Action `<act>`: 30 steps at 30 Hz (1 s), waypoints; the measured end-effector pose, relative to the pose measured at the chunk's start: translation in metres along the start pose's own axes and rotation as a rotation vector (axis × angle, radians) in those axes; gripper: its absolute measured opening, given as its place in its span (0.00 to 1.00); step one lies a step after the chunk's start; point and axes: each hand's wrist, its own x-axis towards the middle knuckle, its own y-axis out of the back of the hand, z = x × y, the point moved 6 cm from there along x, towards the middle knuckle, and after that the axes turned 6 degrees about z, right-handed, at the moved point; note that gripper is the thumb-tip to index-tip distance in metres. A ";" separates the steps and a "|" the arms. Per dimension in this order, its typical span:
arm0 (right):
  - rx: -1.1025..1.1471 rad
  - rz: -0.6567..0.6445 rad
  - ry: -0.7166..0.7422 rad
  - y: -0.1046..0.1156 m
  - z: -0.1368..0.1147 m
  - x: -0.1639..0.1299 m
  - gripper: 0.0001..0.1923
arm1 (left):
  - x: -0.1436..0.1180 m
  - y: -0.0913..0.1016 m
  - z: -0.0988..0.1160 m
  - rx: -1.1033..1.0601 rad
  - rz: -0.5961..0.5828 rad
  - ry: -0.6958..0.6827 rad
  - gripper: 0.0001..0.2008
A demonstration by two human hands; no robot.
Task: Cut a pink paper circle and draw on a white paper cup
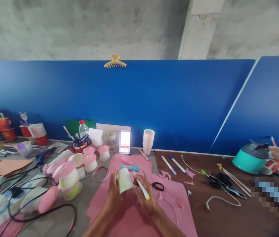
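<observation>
Low in the centre of the frame, pink paper (131, 222) stretches under both forearms, and it's left hand (114, 193) curled, right hand (152, 200) angled inward beside it! Left steadies a tilted cup (125, 181), pale with a yellow-green tint; right pinches a slim white marker (142, 188), yellow at its lower end.

Pale yellowish cup (125, 181), yellow-ended white marker (142, 189), pink paper (129, 221)

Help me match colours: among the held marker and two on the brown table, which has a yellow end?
The held marker, in the right hand; the left table marker and right table marker have bluish ends.
</observation>
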 end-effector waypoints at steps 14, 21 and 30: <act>-0.216 -0.119 0.421 -0.010 -0.012 -0.002 0.20 | -0.005 -0.005 0.011 0.017 -0.135 0.058 0.37; -0.213 -0.118 0.359 -0.007 -0.012 0.000 0.17 | -0.005 -0.003 0.018 -0.046 -0.236 0.035 0.34; -0.377 -0.189 0.469 -0.008 -0.015 -0.003 0.19 | -0.008 -0.006 0.018 0.072 -0.210 -0.005 0.39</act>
